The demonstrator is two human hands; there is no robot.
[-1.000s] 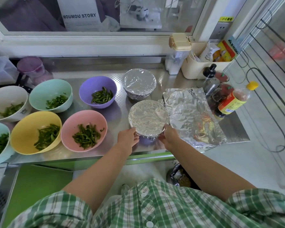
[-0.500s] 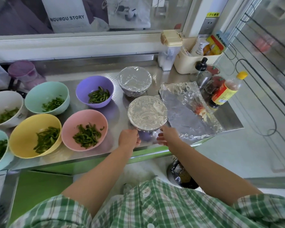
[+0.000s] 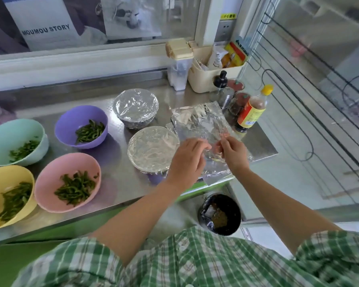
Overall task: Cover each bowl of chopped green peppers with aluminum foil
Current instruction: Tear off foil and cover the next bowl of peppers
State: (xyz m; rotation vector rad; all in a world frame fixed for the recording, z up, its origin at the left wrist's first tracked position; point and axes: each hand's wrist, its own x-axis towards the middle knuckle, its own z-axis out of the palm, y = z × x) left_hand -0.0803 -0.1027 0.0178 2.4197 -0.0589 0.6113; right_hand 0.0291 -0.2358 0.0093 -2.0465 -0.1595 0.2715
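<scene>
While both hands work over the loose foil sheets (image 3: 203, 123) at the right end of the steel counter (image 3: 120, 179), the main risk is a tear or a double pick. The left hand (image 3: 188, 160) and right hand (image 3: 234, 156) hover close together, fingers curled as if pinching at a sheet's near edge, though motion blur keeps me from telling whether either has actually caught foil. Thin sheets stacked together tend to cling, so 2 could lift at once, or a hard pinch could rip a corner.

Just left of the left hand sits a foil-covered bowl (image 3: 152, 151), with another covered bowl (image 3: 136, 107) beyond it. A careless sweep of the left wrist could dent that near cover or nudge the bowl. Farther left wait 4 uncovered bowls of chopped peppers: purple (image 3: 71, 125), pink (image 3: 50, 177), mint (image 3: 2, 139) and yellow (image 3: 0, 183).

Beyond the right hand, a sauce bottle (image 3: 252, 109) stands beside the foil; dragging a sheet upward could tip it.
</scene>
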